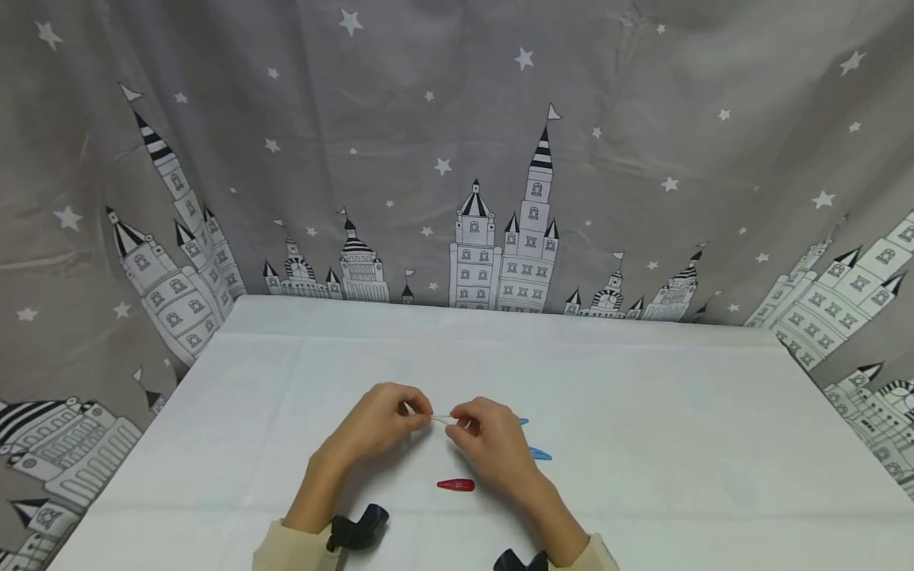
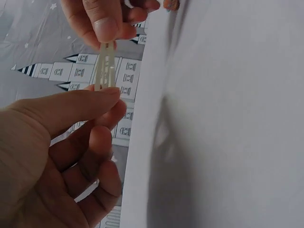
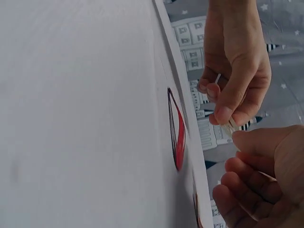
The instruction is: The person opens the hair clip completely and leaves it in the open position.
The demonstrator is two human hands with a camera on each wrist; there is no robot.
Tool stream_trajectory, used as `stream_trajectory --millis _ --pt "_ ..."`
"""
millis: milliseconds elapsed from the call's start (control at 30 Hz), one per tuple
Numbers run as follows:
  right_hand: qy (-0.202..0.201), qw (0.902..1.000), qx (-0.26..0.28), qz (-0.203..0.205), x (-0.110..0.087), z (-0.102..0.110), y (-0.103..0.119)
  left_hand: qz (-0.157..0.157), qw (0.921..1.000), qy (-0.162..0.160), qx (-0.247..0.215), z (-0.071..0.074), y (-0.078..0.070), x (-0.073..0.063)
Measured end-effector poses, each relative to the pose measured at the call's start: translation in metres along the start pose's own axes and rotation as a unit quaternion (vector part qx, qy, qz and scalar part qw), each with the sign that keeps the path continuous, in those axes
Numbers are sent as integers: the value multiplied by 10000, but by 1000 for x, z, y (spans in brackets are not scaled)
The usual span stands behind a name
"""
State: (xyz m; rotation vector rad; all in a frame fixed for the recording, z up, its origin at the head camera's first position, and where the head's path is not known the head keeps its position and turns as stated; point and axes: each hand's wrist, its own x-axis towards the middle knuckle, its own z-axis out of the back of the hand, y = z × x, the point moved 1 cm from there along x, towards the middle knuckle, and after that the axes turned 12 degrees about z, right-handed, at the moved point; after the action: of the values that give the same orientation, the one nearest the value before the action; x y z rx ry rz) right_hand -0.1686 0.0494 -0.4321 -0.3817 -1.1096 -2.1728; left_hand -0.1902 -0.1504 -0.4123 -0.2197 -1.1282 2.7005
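Note:
A pale cream snap hair clip (image 2: 105,66) is stretched between both hands above the table, its two long strips standing slightly apart. One end is pinched between thumb and forefinger of my left hand (image 1: 385,416). My right hand (image 1: 493,440) pinches the other end the same way. On the cloth, a red snap hair clip (image 1: 455,484) lies closer to me, below the gap between the hands. Two blue hair clips, one farther back (image 1: 524,421) and one nearer (image 1: 539,454), poke out beyond the right hand, which partly hides them.
A white cloth (image 1: 678,428) covers the table, with faint fold lines. Behind it and at the sides hangs a grey curtain (image 1: 400,127) printed with castles and stars. Black wrist cameras (image 1: 359,528) sit on both wrists, by beige sleeves (image 1: 296,547).

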Motion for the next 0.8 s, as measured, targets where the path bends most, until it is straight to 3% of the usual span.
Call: stream_trajectory --millis 400,800 --pt "263 9995 132 -138 7 -16 5 300 9994 189 -9 11 10 -4" --pt "395 9984 135 -380 5 -22 1 430 9987 254 111 7 15 -4"
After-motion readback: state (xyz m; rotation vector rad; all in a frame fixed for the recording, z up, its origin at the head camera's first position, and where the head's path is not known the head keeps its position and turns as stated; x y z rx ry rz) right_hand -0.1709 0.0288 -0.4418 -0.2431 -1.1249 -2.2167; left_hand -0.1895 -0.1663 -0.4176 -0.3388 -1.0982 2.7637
